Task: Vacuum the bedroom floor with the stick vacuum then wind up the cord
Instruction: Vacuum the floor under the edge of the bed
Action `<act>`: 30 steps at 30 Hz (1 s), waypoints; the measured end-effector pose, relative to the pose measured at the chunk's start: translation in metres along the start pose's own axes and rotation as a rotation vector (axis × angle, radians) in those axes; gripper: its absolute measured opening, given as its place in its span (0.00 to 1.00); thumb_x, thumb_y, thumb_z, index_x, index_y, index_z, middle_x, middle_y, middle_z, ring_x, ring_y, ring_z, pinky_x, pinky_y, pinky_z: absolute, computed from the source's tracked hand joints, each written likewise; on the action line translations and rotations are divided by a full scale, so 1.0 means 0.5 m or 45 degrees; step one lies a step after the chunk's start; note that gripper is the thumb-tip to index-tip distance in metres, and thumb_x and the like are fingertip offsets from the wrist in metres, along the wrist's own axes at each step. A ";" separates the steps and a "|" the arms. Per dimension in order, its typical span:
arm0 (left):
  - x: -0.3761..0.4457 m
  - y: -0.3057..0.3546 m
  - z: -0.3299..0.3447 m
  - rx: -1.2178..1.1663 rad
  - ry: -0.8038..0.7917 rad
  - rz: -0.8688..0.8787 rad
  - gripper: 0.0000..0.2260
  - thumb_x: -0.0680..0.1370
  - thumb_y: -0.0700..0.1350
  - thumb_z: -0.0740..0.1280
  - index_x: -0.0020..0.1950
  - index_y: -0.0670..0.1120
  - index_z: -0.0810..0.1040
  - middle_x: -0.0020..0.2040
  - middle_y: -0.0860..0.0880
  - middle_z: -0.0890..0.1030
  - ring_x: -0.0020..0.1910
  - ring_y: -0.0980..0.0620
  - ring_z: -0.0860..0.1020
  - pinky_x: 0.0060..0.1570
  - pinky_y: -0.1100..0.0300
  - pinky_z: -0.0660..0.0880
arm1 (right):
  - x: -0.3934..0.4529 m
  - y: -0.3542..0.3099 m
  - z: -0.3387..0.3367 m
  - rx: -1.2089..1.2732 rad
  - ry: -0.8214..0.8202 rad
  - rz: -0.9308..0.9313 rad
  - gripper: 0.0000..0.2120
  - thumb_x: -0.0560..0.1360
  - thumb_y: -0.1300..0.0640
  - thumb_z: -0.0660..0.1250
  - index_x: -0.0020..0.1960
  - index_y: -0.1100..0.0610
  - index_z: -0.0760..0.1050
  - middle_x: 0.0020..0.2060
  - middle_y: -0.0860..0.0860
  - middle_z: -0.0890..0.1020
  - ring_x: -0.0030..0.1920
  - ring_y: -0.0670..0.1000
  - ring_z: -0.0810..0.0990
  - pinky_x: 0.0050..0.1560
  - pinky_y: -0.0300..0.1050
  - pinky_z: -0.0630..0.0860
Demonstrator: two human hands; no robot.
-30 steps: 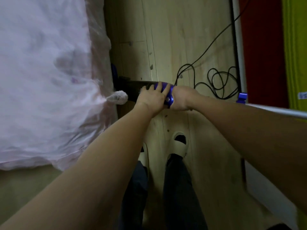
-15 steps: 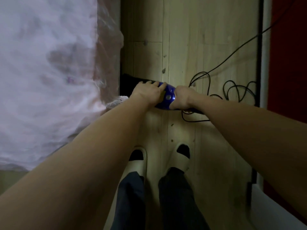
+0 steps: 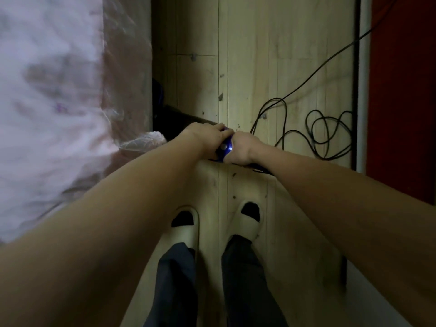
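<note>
Hands drawn closer: left hand [image 3: 207, 138] and right hand [image 3: 243, 147], fingers clenched round blue vacuum handle [image 3: 225, 148]; cord [image 3: 318, 128] unmoved.

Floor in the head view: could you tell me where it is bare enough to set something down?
Bare planks lie ahead of the hands, between the bed and the cord. The cord's loops crowd the right side by the wall.
</note>
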State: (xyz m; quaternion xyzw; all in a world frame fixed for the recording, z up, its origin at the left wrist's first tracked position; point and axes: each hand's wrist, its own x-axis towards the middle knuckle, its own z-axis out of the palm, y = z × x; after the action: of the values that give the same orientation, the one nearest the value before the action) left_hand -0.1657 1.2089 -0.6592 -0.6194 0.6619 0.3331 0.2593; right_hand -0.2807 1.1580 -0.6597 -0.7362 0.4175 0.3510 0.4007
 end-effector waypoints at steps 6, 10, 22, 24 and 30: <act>-0.069 0.089 -0.003 -0.009 0.087 0.129 0.36 0.78 0.55 0.64 0.78 0.54 0.46 0.78 0.46 0.53 0.74 0.44 0.60 0.71 0.48 0.63 | -0.116 0.030 0.019 0.070 -0.005 0.116 0.18 0.69 0.53 0.72 0.54 0.56 0.71 0.38 0.52 0.76 0.35 0.50 0.76 0.30 0.41 0.69; -0.137 0.148 0.005 -0.067 0.165 0.176 0.34 0.78 0.56 0.62 0.78 0.54 0.46 0.78 0.45 0.54 0.74 0.44 0.61 0.71 0.47 0.63 | -0.210 0.050 0.036 0.176 0.006 0.191 0.14 0.69 0.51 0.74 0.41 0.53 0.68 0.35 0.52 0.77 0.32 0.50 0.76 0.28 0.41 0.69; -0.314 0.242 0.092 -0.287 0.176 0.112 0.33 0.78 0.58 0.60 0.78 0.54 0.48 0.78 0.47 0.52 0.76 0.44 0.56 0.73 0.47 0.58 | -0.369 0.039 0.137 0.233 -0.128 0.156 0.09 0.69 0.58 0.71 0.46 0.59 0.74 0.35 0.56 0.81 0.30 0.51 0.78 0.31 0.42 0.75; -0.358 0.254 0.089 -0.290 0.171 0.115 0.32 0.79 0.59 0.59 0.78 0.53 0.49 0.78 0.47 0.54 0.75 0.45 0.57 0.72 0.46 0.59 | -0.403 0.025 0.140 0.156 -0.166 0.138 0.09 0.69 0.58 0.71 0.46 0.60 0.75 0.32 0.55 0.80 0.28 0.50 0.77 0.26 0.39 0.73; -0.502 0.277 0.104 -0.444 0.222 0.049 0.31 0.79 0.59 0.59 0.78 0.52 0.51 0.77 0.46 0.57 0.74 0.45 0.60 0.71 0.47 0.62 | -0.514 -0.052 0.138 -0.208 -0.227 0.021 0.13 0.68 0.55 0.73 0.37 0.52 0.68 0.33 0.50 0.75 0.33 0.46 0.73 0.28 0.37 0.67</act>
State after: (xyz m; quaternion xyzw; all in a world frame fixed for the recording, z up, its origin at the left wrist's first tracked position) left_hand -0.2821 1.4123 -0.4864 -0.6688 0.6258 0.3925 0.0834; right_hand -0.3742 1.3133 -0.4629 -0.7288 0.3564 0.4513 0.3718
